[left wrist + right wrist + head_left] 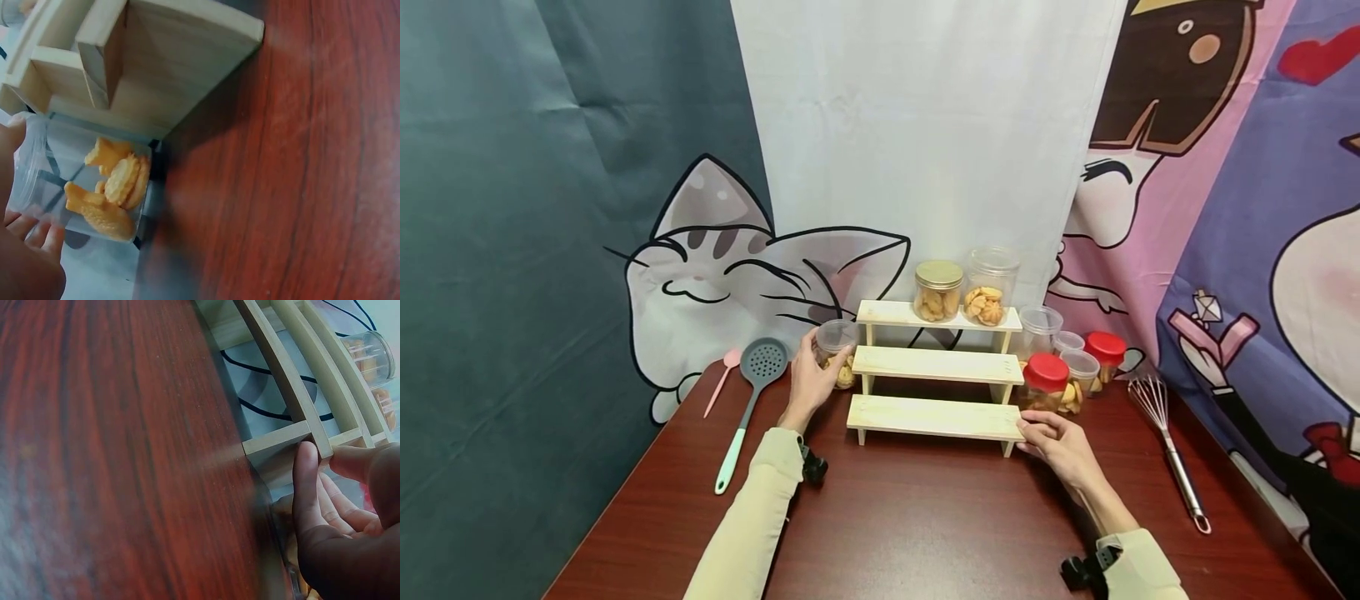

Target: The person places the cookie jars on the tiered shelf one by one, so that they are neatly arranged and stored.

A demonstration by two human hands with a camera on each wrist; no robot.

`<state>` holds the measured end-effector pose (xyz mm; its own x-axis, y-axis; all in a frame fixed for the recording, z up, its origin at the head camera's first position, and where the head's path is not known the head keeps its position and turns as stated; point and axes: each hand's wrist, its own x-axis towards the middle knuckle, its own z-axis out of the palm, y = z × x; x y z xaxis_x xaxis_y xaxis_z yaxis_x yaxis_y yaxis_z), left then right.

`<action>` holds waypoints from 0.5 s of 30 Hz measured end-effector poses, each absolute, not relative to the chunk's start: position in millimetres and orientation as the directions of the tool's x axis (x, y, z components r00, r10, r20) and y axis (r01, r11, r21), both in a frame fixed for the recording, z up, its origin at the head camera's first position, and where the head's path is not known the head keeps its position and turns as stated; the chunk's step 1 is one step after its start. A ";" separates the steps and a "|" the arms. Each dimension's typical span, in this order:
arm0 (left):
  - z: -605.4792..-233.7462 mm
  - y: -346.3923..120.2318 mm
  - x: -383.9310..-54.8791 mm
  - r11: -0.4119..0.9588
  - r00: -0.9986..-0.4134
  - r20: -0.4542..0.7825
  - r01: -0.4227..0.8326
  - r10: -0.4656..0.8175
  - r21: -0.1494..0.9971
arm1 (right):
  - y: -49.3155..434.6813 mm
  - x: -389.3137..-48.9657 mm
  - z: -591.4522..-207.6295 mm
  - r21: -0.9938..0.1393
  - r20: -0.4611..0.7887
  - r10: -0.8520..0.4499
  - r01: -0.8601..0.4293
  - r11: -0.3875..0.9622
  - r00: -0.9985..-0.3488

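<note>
A clear plastic jar (837, 336) with fish-shaped and round cookies (119, 187) inside stands at the left end of the three-tier wooden rack (936, 363). My left hand (808, 379) grips this jar, thumb on one side and fingers on the other. At the rack's right front corner, my right hand (1063, 450) pinches the end of the lowest shelf (320, 440) between thumb and finger. On the top shelf sit a gold-lidded cookie jar (938, 292) and a clear-lidded cookie jar (992, 287).
Right of the rack cluster several jars, among them a red-lidded jar (1045, 382) and another red-lidded jar (1106, 354). A whisk (1172, 454) lies far right. A grey skimmer (763, 362) and a pink spoon (730, 360) lie left. Printed curtains hang behind the table (917, 517).
</note>
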<state>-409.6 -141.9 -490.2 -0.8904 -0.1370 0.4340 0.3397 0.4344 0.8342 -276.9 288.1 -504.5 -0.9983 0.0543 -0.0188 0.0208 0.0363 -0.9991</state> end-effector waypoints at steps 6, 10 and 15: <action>-474.4 -141.5 -404.2 0.382 -0.837 0.506 0.408 -0.206 0.830 | 287.6 -277.1 -503.9 -0.999 -0.014 0.051 0.016 0.038 -0.999; -458.5 -140.0 -402.2 0.372 -0.787 0.560 0.454 -0.259 0.810 | 287.7 -276.9 -503.9 -0.999 -0.012 0.053 0.014 0.043 -0.999; -435.5 -138.4 -398.1 0.355 -0.750 0.596 0.494 -0.287 0.793 | 288.0 -276.9 -504.4 -0.998 -0.018 0.059 0.021 0.052 -0.998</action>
<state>-398.1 -138.4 -435.5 -0.7499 -0.2871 0.5960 0.4944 0.3553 0.7933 -276.9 288.0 -504.4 -0.9981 0.0594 -0.0178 0.0209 0.0519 -0.9984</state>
